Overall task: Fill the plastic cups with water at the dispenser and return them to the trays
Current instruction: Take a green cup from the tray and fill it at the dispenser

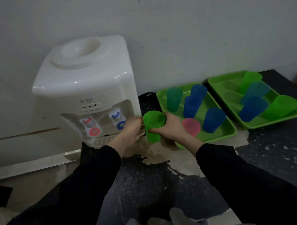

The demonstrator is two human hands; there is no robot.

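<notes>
**Green cup held between tray and tap**

Closest in, two dark sleeves reach forward over a dark counter whose surface is worn to pale patches. At the end of the right sleeve, the right hand wraps its fingers round a green cup and holds it upright, off the tray, just right of the dispenser's front corner. The left hand lies just beside the cup's left wall, below the blue tap. Its back faces the camera, so I cannot tell whether its fingers grip, touch or merely hover. Whether the cup holds water cannot be made out either.

Just behind the hands, the water dispenser shows a red tap to the left of the blue one, above a drip grille. No bottle sits in its top well.

To the right, the near tray holds a pink cup, three blue cups and a teal one. The far tray beside it carries four more, green, teal and blue.

Judging by where the cup hangs, this is the filling step, the cup passing to the tap rather than home. The next move calls for setting its mouth squarely under the blue spout, level over the grille, then pressing the lever. A full cup will need a steady, upright carry back to the open spot beside the pink one.
</notes>
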